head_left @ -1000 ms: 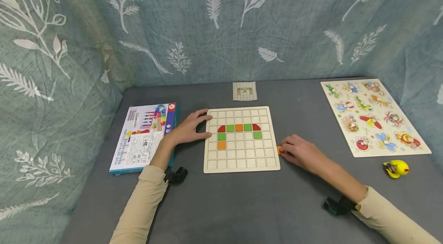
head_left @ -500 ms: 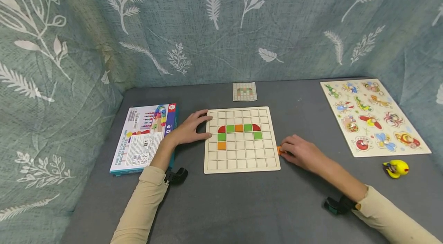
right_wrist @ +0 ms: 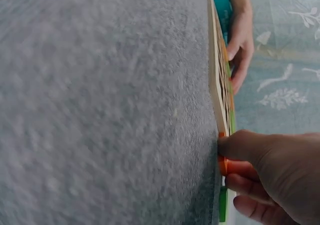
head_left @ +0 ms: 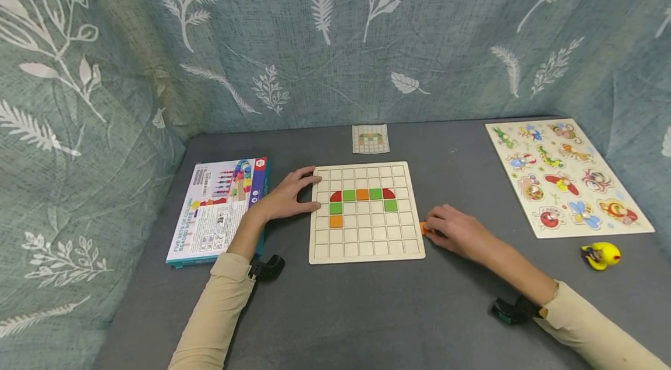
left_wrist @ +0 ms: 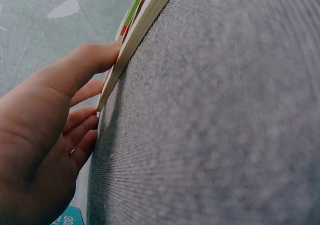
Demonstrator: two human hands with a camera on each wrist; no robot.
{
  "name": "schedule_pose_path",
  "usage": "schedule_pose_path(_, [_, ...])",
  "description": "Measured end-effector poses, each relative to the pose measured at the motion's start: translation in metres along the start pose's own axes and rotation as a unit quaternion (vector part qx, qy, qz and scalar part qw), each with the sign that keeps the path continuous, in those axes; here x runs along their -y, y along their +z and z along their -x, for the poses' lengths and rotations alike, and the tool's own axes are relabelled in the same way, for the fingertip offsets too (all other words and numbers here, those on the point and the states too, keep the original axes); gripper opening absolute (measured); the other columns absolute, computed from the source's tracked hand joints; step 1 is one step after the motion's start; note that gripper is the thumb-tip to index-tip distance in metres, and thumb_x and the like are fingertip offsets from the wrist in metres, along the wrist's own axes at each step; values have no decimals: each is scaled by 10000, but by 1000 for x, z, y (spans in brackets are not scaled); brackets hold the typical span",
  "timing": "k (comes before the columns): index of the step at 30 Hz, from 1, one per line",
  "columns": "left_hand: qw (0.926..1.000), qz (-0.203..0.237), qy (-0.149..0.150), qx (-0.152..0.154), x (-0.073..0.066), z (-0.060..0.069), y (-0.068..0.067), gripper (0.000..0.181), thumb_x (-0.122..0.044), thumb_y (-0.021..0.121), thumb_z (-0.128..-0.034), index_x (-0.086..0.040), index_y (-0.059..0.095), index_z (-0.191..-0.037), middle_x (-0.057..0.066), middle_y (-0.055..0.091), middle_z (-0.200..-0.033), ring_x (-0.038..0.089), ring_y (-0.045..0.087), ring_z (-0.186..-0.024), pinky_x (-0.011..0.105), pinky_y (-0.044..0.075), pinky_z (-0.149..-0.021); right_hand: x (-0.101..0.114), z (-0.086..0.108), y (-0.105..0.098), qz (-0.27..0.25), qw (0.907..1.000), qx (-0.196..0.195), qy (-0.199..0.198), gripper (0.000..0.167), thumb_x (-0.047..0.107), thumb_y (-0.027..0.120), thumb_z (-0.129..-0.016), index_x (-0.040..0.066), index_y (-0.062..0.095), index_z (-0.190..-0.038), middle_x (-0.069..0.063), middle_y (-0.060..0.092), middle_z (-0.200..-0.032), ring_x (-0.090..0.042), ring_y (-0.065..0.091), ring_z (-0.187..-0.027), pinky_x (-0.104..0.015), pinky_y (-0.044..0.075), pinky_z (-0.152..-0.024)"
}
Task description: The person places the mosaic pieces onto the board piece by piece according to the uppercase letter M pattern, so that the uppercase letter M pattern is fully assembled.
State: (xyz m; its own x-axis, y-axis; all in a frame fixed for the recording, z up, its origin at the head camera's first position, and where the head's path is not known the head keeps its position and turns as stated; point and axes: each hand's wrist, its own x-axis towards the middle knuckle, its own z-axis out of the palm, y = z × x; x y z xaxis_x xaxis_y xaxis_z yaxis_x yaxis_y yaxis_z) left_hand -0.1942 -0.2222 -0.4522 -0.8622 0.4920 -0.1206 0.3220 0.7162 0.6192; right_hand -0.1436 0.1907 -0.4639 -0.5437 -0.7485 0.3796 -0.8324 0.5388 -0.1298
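Note:
A wooden grid board (head_left: 366, 249) lies mid-table, with red, green and orange tiles (head_left: 363, 194) in an arch shape in its cells. My left hand (head_left: 283, 197) rests at the board's left edge. Its thumb and fingers are spread along that edge, touching it, also seen on the board's side in the left wrist view. At the right edge my right hand (head_left: 461, 232) pinches an orange tile (head_left: 423, 228) between thumb and fingers, low by the tabletop. Beside those fingers a green piece (right_wrist: 223, 205) shows in the right wrist view; the hand hides it in the head view.
Behind the board lies a small pattern card (head_left: 371, 138). A boxed bead toy (head_left: 215, 212) is left of the left hand. To the right are an animal puzzle board (head_left: 568, 180) and a yellow toy duck (head_left: 601, 256). A leaf-patterned curtain (head_left: 314, 67) hangs behind.

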Motion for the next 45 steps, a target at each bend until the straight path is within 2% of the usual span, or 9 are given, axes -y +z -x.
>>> schedule_pose_path(8, [10000, 24, -18, -23, 0, 1, 2, 662, -333, 675, -907, -94, 421, -1470, 157, 214, -1597, 454, 144, -1475, 648, 220, -1141, -5, 0, 0, 103, 9991, -101, -399, 224, 83, 832, -717, 130, 666, -860, 20, 632, -907, -118, 557, -781, -274, 501, -614])
schedule_pose_path(14, [10000, 21, -62, -9, 0, 1, 1, 669, -341, 674, -906, -98, 418, -1474, 147, 209, -1601, 442, 139, -1481, 644, 225, -1142, -8, -1, -1, 102, 9984, -131, -537, 238, 101, 840, -713, 121, 696, -900, 12, 652, -917, -115, 575, -783, -278, 512, -618])
schedule_pose_path(21, [10000, 36, -53, -11, 0, 0, 1, 669, -333, 677, -903, -101, 418, -1474, 141, 207, -1604, 430, 145, -1483, 639, 229, -1143, -8, -4, -6, 182, 9983, -214, -518, 285, 122, 849, -701, 100, 714, -952, 0, 667, -922, -124, 597, -787, -291, 523, -618])
schedule_pose_path(30, [10000, -33, -39, -22, -2, 0, 0, 672, -341, 676, -903, -95, 418, -1473, 150, 211, -1601, 440, 153, -1476, 645, 243, -1132, -9, -6, -6, 155, 9988, -165, -445, 262, 157, 835, -731, 116, 712, -959, 11, 669, -926, -116, 606, -798, -291, 530, -631])
schedule_pose_path(38, [9999, -88, 39, -49, -2, 0, -1, 668, -342, 671, -905, -87, 421, -1470, 162, 218, -1595, 434, 176, -1468, 642, 256, -1126, -11, -10, -5, 86, 9981, -291, -535, 287, 148, 841, -717, 107, 716, -971, 6, 673, -930, -123, 604, -797, -295, 526, -628])
schedule_pose_path(45, [10000, 2, -16, -31, -1, 1, -1, 674, -335, 682, -898, -101, 420, -1473, 138, 213, -1602, 404, 175, -1478, 629, 259, -1134, -10, -13, -5, 31, 9975, -334, -614, 300, 148, 843, -712, 106, 718, -981, 9, 676, -939, -122, 605, -805, -293, 526, -632])
